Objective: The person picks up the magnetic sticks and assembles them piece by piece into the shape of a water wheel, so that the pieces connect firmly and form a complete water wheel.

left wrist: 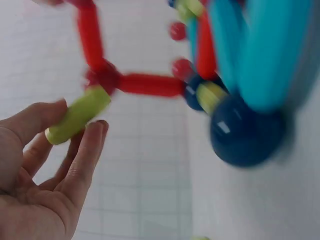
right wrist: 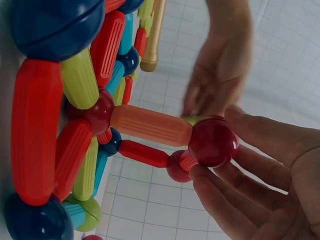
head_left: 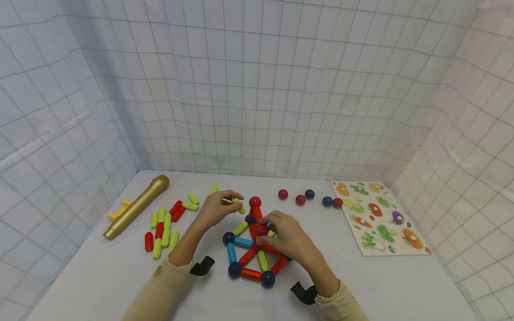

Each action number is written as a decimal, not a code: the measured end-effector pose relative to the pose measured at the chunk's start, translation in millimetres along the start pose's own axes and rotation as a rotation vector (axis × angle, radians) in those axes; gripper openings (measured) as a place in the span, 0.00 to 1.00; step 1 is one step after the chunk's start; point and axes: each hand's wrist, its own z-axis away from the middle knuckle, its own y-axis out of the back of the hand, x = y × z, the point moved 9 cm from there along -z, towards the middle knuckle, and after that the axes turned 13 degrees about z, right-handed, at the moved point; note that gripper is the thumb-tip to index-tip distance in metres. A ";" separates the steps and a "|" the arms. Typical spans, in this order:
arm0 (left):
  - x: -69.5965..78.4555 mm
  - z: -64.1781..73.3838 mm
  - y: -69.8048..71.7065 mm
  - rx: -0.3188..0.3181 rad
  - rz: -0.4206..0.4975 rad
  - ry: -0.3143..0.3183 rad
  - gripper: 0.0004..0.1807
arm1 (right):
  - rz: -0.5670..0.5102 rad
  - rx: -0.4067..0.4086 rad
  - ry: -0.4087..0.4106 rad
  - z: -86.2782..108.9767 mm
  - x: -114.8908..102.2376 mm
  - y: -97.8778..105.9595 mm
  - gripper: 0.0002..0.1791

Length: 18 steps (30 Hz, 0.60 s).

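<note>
My left hand [head_left: 213,210] pinches a yellow-green magnetic stick [left wrist: 78,116] between thumb and fingers. In the left wrist view the stick's upper end overlaps a red ball [left wrist: 101,76] that tops an upright red stick. With thumb and fingertips, my right hand [head_left: 290,236] grips another red ball [right wrist: 214,141]. That ball sits on an orange-red stick [right wrist: 150,126] rising from the middle red ball of a structure. The structure lies on the table as a ring of blue balls [head_left: 268,279] joined by red, light-blue and yellow-green sticks, partly hidden behind my right hand.
Loose red and yellow-green sticks [head_left: 166,237] lie at left, beside a gold microphone [head_left: 138,206] and a yellow piece [head_left: 119,209]. Several red and blue balls [head_left: 300,199] rest at the back. A vegetable puzzle board [head_left: 381,218] lies at right. White gridded curtains [head_left: 257,89] surround the table.
</note>
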 end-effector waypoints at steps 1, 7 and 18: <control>6.2 6.9 -1.5 -0.012 0.039 -0.003 0.15 | -0.009 0.003 -0.004 0.0 0.4 -0.1 0.20; 27.7 36.2 -11.7 -0.085 0.130 -0.030 0.11 | -0.027 0.045 -0.004 0.3 0.0 0.9 0.19; 39.4 47.1 -27.2 -0.157 0.084 -0.089 0.13 | 0.002 0.047 0.000 -0.3 0.5 0.4 0.18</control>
